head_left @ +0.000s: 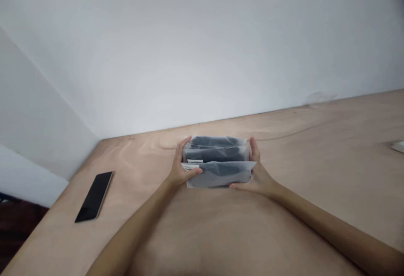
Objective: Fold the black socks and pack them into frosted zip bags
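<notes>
Several frosted plastic packets (221,155) with dark contents are stacked together between my hands, over the middle of the wooden table. White labels show at the left end of the nearer ones. My left hand (180,164) grips the left end of the stack, its thumb across the front packet and its fingers at the far side. At the right end, my right hand (256,176) clasps the same stack, with the thumb along the lower front edge and a finger raised at the far corner. What is inside the packets cannot be made out.
A dark-screened smartphone (94,197) lies on the wooden table (202,234) at the left. Against the white wall (202,49), a crumpled clear plastic piece (319,98) rests at the back right. A pale object (398,146) is cut off by the right edge.
</notes>
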`<state>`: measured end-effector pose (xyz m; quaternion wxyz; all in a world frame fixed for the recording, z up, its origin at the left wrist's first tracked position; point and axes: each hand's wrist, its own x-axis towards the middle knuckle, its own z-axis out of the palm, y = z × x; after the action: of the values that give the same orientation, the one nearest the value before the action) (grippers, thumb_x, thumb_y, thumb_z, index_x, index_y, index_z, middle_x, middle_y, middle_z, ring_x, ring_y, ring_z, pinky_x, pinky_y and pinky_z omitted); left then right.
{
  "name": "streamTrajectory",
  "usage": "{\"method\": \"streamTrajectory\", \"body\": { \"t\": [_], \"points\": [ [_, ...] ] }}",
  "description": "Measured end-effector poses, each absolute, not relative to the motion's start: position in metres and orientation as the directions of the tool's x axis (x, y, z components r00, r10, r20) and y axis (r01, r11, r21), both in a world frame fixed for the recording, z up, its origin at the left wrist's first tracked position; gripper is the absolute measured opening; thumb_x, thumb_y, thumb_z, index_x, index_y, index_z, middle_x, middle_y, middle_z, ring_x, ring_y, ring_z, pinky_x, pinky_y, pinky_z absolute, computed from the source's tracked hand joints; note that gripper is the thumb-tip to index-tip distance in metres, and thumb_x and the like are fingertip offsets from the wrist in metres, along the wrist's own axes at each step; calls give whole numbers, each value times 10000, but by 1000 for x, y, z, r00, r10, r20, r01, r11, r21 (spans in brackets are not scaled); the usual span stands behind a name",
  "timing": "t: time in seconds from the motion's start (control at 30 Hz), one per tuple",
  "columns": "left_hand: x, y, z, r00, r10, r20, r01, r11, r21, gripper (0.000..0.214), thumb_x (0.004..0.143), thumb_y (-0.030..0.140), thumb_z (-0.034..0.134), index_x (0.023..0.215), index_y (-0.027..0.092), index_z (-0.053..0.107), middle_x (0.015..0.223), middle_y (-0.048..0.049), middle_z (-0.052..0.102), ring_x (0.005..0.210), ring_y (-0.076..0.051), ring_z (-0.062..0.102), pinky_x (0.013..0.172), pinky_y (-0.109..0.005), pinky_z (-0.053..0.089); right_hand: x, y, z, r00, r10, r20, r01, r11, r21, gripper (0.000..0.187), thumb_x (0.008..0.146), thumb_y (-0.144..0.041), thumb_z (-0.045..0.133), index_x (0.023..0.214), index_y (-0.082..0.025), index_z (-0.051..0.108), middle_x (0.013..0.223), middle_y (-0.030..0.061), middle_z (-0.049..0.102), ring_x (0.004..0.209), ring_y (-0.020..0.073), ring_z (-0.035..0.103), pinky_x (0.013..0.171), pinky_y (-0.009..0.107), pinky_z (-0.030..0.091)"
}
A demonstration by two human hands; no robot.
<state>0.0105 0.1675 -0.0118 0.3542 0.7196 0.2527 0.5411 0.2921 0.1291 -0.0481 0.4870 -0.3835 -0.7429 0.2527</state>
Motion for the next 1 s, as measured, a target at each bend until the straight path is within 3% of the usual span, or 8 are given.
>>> {"method": "streamTrajectory", "body": {
  "t": [0.17, 0.3, 0.47, 0.6, 0.7, 0.83, 0.9, 1.0],
  "points": [
    [1, 171, -20, 361, 661, 658, 98, -728, 678, 987, 623, 784, 805, 1400, 237, 539, 1354, -138, 544, 1331, -401, 442, 1166, -566, 276, 303, 127, -48, -263, 768, 584, 413, 636, -651, 1186, 554, -520, 937, 1550, -446, 297, 1537, 88, 395, 1434, 528, 336, 1147, 696, 328],
    [-2, 166, -23, 393, 658, 642, 161, -736, 657, 1159, 500, 728, 897, 1448, 228, 455, 1390, -151, 498, 1335, -414, 424, 1149, -568, 291, 300, 123, -48, -272, 730, 627, 435, 674, -597, 1076, 568, -528, 918, 1481, -394, 366, 1428, 110, 457, 1384, 490, 408, 1101, 667, 402],
    [10, 155, -16, 300, 692, 657, 196, -719, 667, 715, 720, 495, 838, 1296, 229, 508, 1220, -99, 527, 1158, -309, 544, 1028, -459, 437, 290, 124, -42, -228, 704, 673, 469, 685, -558, 821, 650, -473, 887, 1321, -344, 432, 1259, 101, 511, 1274, 453, 498, 1040, 692, 439],
    [15, 156, -6, 248, 691, 679, 196, -722, 663, 590, 734, 414, 834, 1211, 237, 533, 1194, -84, 530, 1141, -290, 553, 1020, -431, 447, 286, 129, -30, -193, 689, 699, 464, 692, -553, 691, 700, -429, 871, 1261, -349, 476, 1291, 115, 522, 1275, 446, 511, 999, 666, 484],
    [10, 159, -6, 243, 704, 667, 169, -708, 686, 829, 675, 446, 892, 1356, 245, 465, 1306, -115, 513, 1206, -318, 550, 1044, -453, 451, 286, 130, -28, -178, 683, 708, 454, 696, -557, 770, 687, -414, 891, 1328, -360, 467, 1337, 117, 527, 1326, 454, 484, 1051, 667, 449],
    [2, 158, -19, 308, 768, 561, -22, -584, 812, 1392, 585, 463, 974, 1599, 290, 34, 1486, -178, 424, 1332, -366, 508, 1104, -509, 423, 286, 125, -43, -200, 727, 657, 442, 666, -601, 1156, 663, -487, 901, 1569, -399, 189, 1522, 131, 419, 1389, 458, 450, 1083, 688, 423],
    [-1, 156, -26, 348, 798, 492, -92, -493, 865, 1499, 580, 483, 980, 1604, 306, -101, 1472, -176, 460, 1341, -375, 513, 1119, -535, 407, 288, 122, -53, -201, 756, 623, 442, 637, -631, 1347, 642, -548, 900, 1612, -405, -24, 1591, 146, 342, 1395, 465, 450, 1067, 680, 448],
    [-1, 155, -30, 375, 816, 439, -112, -431, 896, 1483, 568, 504, 982, 1611, 310, -54, 1441, -153, 493, 1343, -376, 513, 1140, -539, 388, 290, 121, -63, -175, 785, 595, 457, 600, -657, 1440, 607, -594, 905, 1607, -414, -116, 1635, 158, 245, 1395, 481, 444, 1051, 674, 466]
  ]
}}
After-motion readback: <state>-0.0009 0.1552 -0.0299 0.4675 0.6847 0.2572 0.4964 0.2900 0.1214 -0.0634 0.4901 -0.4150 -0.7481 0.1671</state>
